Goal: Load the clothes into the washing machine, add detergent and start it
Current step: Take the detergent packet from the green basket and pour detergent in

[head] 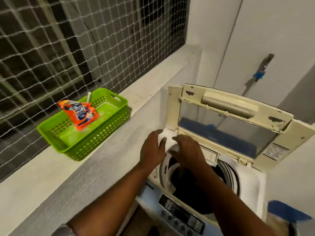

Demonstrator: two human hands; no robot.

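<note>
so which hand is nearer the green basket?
The left hand, spread open over the washer's back left corner. The right hand sits further right, over the drum, on a white garment. The green basket lies left of both.

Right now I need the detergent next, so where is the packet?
The detergent packet stands in the green basket on the window ledge, left of the washing machine and both hands.

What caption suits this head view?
Both hands push clothes into an open washing machine; detergent waits in a basket.
</note>
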